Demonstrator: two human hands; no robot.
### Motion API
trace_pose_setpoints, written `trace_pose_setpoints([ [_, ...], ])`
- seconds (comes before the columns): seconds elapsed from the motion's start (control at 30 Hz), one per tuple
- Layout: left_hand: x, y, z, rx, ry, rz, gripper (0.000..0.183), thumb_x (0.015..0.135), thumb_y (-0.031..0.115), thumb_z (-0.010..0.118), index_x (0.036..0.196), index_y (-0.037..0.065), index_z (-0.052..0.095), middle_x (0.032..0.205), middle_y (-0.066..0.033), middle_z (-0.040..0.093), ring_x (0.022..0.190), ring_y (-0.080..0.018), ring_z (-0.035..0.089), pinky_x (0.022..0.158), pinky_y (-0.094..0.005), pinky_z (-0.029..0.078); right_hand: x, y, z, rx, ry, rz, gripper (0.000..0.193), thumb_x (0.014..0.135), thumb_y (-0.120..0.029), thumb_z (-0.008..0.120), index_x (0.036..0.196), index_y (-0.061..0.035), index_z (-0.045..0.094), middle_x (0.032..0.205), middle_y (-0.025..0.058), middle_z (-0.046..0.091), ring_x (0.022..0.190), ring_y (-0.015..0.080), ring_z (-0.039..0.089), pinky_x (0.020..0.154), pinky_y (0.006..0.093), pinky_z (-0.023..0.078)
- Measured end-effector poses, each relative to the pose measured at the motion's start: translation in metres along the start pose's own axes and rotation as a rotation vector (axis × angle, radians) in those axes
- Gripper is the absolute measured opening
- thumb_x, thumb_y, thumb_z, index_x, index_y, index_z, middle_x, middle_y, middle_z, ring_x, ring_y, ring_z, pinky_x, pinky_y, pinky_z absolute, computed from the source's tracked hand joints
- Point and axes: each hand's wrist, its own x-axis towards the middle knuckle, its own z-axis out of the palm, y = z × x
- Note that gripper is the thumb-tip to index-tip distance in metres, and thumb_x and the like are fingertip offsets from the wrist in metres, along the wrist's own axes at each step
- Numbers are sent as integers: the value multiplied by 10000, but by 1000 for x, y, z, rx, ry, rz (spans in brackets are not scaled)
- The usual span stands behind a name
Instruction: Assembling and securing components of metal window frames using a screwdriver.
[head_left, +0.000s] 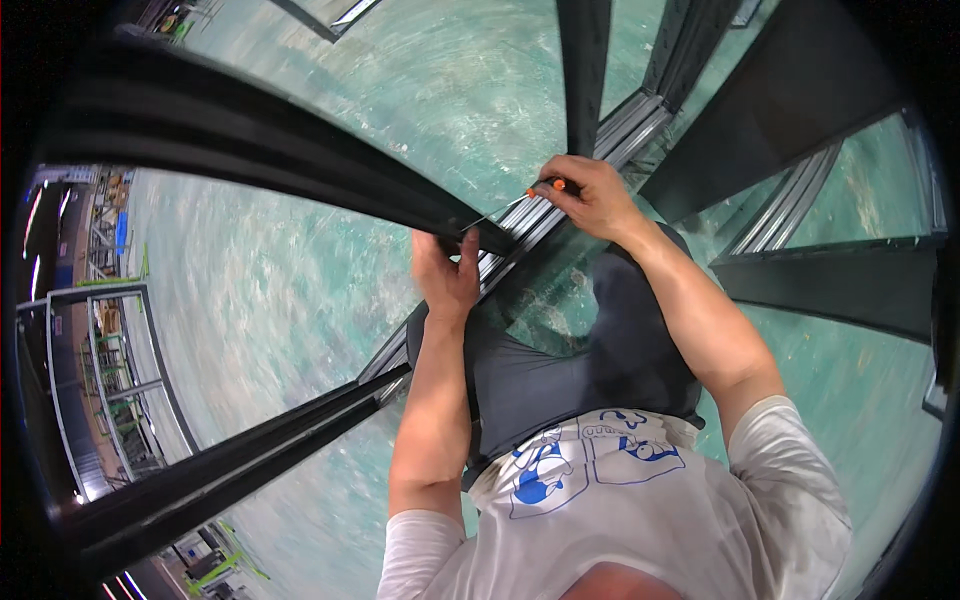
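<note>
In my right hand (pixel 592 200) is a screwdriver (pixel 546 187) with an orange and black handle. Its thin shaft slants left and down toward the lower end of a wide dark metal profile (pixel 330 180). My left hand (pixel 445 275) grips the near edge of that profile, with the thumb beside the screwdriver's tip; some of its fingers are hidden behind the profile. The profile's end meets a grooved, silver and dark frame rail (pixel 545 222), which runs diagonally between my hands and passes by my legs. Any screw at the tip is too small to make out.
More dark profiles (pixel 584 70) rise from the rail at the far side. Another dark frame (pixel 830 280) stands to the right. At lower left, a long dark bar (pixel 250 455) extends outward. Metal racks (pixel 110 380) line the left edge above a mottled green floor (pixel 270 300).
</note>
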Motion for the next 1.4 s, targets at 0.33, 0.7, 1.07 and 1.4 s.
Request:
trace_pose_setpoints([
  [0.33,-3,-10,-11,76,-69,-82,562,832,70,841,1316,27,558,1084,-114,572,755,-186,632,665,-332,528,13,7,13,368,13,302,263,1011,-76,681,1267,-21,679,935,-1,670,805,65,620,722,229,512],
  [0.7,-18,-22,-40,-230,-30,-389,386,954,128,754,1264,-40,597,1165,-172,645,910,-188,710,814,-317,572,34,19,18,79,18,412,317,1092,-349,598,1146,-56,707,746,-49,571,628,29,474,561,218,360],
  [1.07,-19,-32,-73,-765,291,-563,286,992,187,701,1132,-54,634,1025,-105,680,863,-175,698,776,-302,551,33,8,25,503,99,460,339,1037,-159,662,1344,-18,636,998,30,684,796,85,626,678,236,458],
  [1.4,-18,-36,-72,-734,162,-582,392,1013,295,676,1216,-37,635,1091,-147,703,927,-211,704,847,-345,547,22,14,23,144,169,570,320,1077,-395,597,1081,-91,697,879,-25,658,797,68,574,701,260,471],
])
